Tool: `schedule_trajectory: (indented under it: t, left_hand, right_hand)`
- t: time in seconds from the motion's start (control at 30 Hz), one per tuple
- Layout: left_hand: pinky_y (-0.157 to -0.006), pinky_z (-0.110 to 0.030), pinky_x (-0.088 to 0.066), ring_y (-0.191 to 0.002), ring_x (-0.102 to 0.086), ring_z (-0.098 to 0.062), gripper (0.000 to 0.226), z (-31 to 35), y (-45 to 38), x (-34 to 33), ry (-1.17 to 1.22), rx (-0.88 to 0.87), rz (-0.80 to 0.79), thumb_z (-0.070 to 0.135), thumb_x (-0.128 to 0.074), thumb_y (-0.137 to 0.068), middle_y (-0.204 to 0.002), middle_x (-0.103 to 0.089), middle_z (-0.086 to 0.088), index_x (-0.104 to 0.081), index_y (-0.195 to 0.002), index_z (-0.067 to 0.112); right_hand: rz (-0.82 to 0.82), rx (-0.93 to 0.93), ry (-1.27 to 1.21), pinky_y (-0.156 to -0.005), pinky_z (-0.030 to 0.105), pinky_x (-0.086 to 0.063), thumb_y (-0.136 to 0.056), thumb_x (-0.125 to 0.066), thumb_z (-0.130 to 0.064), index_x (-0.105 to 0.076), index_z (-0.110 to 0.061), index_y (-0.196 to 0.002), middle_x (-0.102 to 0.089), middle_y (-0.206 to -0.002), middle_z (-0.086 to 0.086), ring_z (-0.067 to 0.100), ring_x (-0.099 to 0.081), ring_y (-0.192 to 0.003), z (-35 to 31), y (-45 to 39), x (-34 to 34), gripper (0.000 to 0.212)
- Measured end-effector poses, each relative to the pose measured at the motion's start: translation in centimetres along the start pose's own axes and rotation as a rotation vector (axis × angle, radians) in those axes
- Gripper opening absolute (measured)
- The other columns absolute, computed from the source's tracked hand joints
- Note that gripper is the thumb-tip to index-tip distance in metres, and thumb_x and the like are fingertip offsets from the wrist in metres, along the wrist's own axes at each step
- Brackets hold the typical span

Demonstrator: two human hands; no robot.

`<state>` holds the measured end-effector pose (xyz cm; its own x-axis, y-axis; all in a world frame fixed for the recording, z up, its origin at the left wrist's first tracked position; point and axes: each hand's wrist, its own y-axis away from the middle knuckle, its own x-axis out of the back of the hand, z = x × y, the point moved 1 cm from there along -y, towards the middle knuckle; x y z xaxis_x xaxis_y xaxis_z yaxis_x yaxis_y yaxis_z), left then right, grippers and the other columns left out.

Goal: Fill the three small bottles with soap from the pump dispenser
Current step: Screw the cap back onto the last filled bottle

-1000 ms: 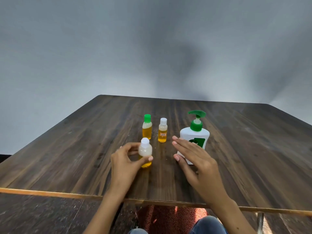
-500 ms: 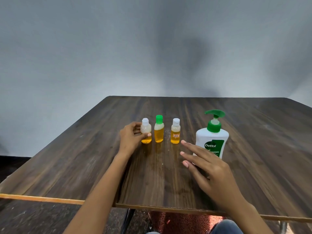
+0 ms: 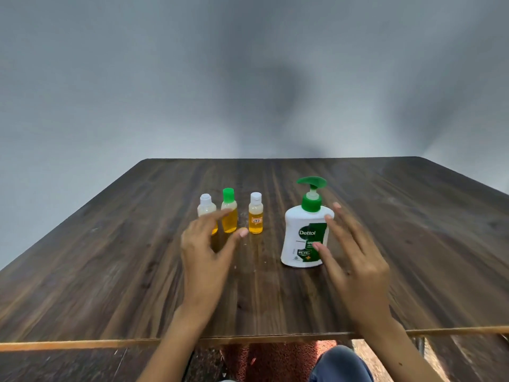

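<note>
We had just set the third small bottle (image 3: 207,213) beside the other two on the desk (image 3: 137,257) and released it, so our left hand (image 3: 205,250) and right hand (image 3: 355,260) both hovered loose-fingered and empty, the filling apparently finished.

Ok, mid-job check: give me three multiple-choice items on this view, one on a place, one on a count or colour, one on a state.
1. Where does the pump dispenser stand relative to the three small bottles?
A. to their right
B. to their left
C. behind them

2. How many small bottles have a green cap?
A. three
B. none
C. one

3. What is the left hand doing?
A. gripping a bottle
B. open, holding nothing
C. pressing the pump

Answers:
1 A, it stands right of the labelled bottle.
2 C, only the middle bottle; the left bottle is white-capped.
3 B, its fingers are spread and loose.
</note>
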<state>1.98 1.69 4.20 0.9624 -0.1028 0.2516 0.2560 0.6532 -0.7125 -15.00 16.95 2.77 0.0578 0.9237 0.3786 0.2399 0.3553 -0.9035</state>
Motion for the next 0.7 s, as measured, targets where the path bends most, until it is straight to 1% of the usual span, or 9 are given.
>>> schedule_trajectory:
  t: [0.03, 0.1, 0.17, 0.2, 0.3, 0.47, 0.57, 0.63, 0.7]
  left_hand:
    - [-0.092, -0.027, -0.047, -0.106, -0.056, 0.008, 0.046, 0.7, 0.6, -1.0, 0.023, -0.016, -0.034, 0.050, -0.072, -0.078, -0.110, -0.060, 0.027, -0.068, -0.115, 0.022]
    - [-0.093, -0.022, -0.046, -0.106, -0.057, 0.005, 0.050, 1.6, 1.3, -2.9, 0.038, -0.020, -0.117, 0.050, -0.070, -0.076, -0.112, -0.065, 0.019, -0.068, -0.118, 0.021]
    - [-0.095, -0.025, -0.046, -0.109, -0.060, -0.004, 0.054, 1.7, 1.8, -4.7, 0.021, -0.012, -0.176, 0.048, -0.070, -0.075, -0.117, -0.069, 0.006, -0.067, -0.121, 0.020]
    - [-0.094, -0.028, -0.048, -0.108, -0.061, -0.008, 0.054, 1.6, 1.9, -5.5, 0.021, -0.005, -0.190, 0.044, -0.074, -0.074, -0.117, -0.069, 0.003, -0.067, -0.121, 0.018]
    - [-0.090, -0.036, -0.054, -0.103, -0.062, -0.008, 0.050, 1.6, 2.3, -7.0, 0.017, -0.014, -0.186, 0.023, -0.083, -0.074, -0.114, -0.071, 0.000, -0.068, -0.120, 0.013]
    - [-0.086, -0.036, -0.054, -0.099, -0.060, -0.007, 0.050, 1.8, 2.6, -7.8, -0.008, -0.039, -0.122, 0.019, -0.084, -0.073, -0.109, -0.072, -0.001, -0.068, -0.119, 0.009]
    - [-0.080, -0.044, -0.055, -0.096, -0.065, -0.020, 0.050, 1.7, 2.1, -8.5, -0.069, -0.067, -0.130, 0.018, -0.085, -0.071, -0.105, -0.074, -0.007, -0.069, -0.117, 0.006]
    - [-0.082, -0.050, -0.054, -0.101, -0.065, -0.028, 0.053, 1.5, 1.4, -9.2, -0.111, -0.063, -0.166, 0.016, -0.084, -0.072, -0.108, -0.073, -0.009, -0.067, -0.121, 0.005]
    - [-0.090, -0.050, -0.050, -0.111, -0.060, -0.029, 0.057, 1.2, 0.7, -9.5, -0.148, -0.063, -0.220, 0.018, -0.081, -0.077, -0.119, -0.069, -0.008, -0.061, -0.129, 0.008]
  right_hand:
    - [-0.014, -0.038, 0.023, -0.098, 0.029, -0.044, -0.078, -0.076, -0.012, -0.056, -0.002, -0.128, -0.049, -0.139, 0.009, 0.021, -0.052, -0.122, 0.5, 0.0, 0.1, 0.055]
    - [-0.058, -0.089, 0.048, -0.099, 0.030, -0.042, -0.076, -0.077, -0.013, -0.051, -0.003, -0.134, -0.044, -0.144, 0.008, 0.023, -0.050, -0.125, 1.2, 0.0, 0.0, 0.065]
    - [-0.105, -0.096, 0.053, -0.102, 0.026, -0.036, -0.074, -0.079, -0.012, -0.045, -0.003, -0.138, -0.040, -0.146, 0.008, 0.022, -0.047, -0.128, 1.7, 0.0, -0.4, 0.073]
    - [-0.121, -0.089, 0.051, -0.103, 0.024, -0.033, -0.073, -0.079, -0.012, -0.044, -0.003, -0.139, -0.040, -0.146, 0.008, 0.021, -0.046, -0.128, 1.8, -0.1, -0.5, 0.075]
    - [-0.148, -0.069, 0.035, -0.102, 0.021, -0.031, -0.069, -0.083, -0.011, -0.044, -0.004, -0.139, -0.044, -0.143, 0.008, 0.019, -0.047, -0.125, 1.8, -0.5, -1.0, 0.081]
    - [-0.115, -0.064, 0.025, -0.091, 0.023, -0.042, -0.066, -0.084, -0.004, -0.053, -0.008, -0.133, -0.054, -0.135, 0.008, 0.020, -0.057, -0.114, 1.9, -1.1, -1.6, 0.074]
    - [-0.106, -0.072, -0.001, -0.089, 0.022, -0.042, -0.064, -0.084, -0.003, -0.057, -0.009, -0.128, -0.056, -0.130, 0.008, 0.019, -0.058, -0.110, 2.4, -1.6, -2.2, 0.070]
    - [-0.113, -0.088, -0.021, -0.090, 0.021, -0.042, -0.065, -0.084, -0.003, -0.058, -0.008, -0.127, -0.056, -0.130, 0.007, 0.018, -0.057, -0.110, 2.9, -2.2, -2.9, 0.068]
    - [-0.130, -0.108, -0.047, -0.091, 0.024, -0.044, -0.067, -0.082, -0.003, -0.057, -0.008, -0.127, -0.055, -0.131, 0.007, 0.017, -0.055, -0.111, 3.5, -2.9, -3.8, 0.065]
